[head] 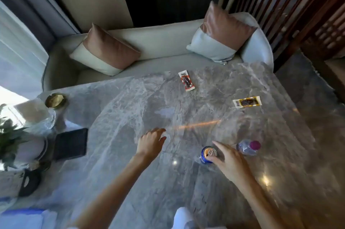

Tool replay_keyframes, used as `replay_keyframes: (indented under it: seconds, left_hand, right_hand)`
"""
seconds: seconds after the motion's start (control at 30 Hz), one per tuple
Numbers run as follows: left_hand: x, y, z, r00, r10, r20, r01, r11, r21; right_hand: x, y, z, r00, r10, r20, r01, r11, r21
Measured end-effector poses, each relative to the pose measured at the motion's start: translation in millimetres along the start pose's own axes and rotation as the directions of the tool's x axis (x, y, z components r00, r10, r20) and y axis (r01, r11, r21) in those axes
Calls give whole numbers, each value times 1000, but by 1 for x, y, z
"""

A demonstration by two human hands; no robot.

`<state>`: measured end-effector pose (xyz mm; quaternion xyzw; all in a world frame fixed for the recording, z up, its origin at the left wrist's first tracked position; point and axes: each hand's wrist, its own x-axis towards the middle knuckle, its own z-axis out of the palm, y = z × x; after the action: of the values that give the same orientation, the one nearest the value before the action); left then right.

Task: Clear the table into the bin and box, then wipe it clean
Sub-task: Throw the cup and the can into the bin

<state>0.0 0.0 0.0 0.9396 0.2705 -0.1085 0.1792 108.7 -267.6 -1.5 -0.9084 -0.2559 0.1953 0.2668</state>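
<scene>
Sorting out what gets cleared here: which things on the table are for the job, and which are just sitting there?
To clear:
blue can, at the right hand
plastic bottle
red snack packet
yellow snack packet

Likely just lying about:
dark tablet
brass dish
potted plant

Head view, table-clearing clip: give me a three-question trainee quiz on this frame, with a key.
1. True or false: the right hand is at the blue can.
2. Multiple choice: the plastic bottle with the pink cap is (A) upright near the sofa, (B) lying on its side just right of the can, (C) in the left hand.
3. How many snack packets lie on the marble table?

Key:
1. True; its fingers touch the can's top rim, grip not yet closed.
2. B.
3. Two: the red-edged packet and the yellow-edged packet.
</scene>
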Motion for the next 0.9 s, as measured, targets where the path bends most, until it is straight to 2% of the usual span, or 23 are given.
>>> replay_keyframes:
  seconds: [0.13,0.23,0.37,0.5,0.73,0.83,0.87,0.9]
  left_hand:
    - [36,8,37,966,-153,210,160,987,-18]
    - [53,6,62,931,-206,303,215,977,6]
    - [66,1,76,928,-217,304,211,976,53]
    - [61,-9,88,920,-235,315,234,971,42]
    - [18,-31,108,917,-308,254,361,911,-200]
    - [-10,-46,117,901,-378,212,434,793,-428]
    - [-19,-51,119,882,-415,223,464,689,-556]
    - [-30,-56,118,852,-448,273,492,504,-710]
  right_hand:
    - [23,19,19,974,44,223,-53,998,34]
    - [28,28,36,958,-8,285,1,1000,24]
    - [27,35,48,940,-22,340,47,997,-65]
    - [28,44,59,946,-59,319,89,993,-79]
    - [34,48,65,951,-86,296,107,993,-55]
    - [34,46,68,953,-107,282,116,993,-14]
    - [35,44,70,953,-107,282,109,994,11]
    - [35,43,71,952,-106,288,96,994,48]
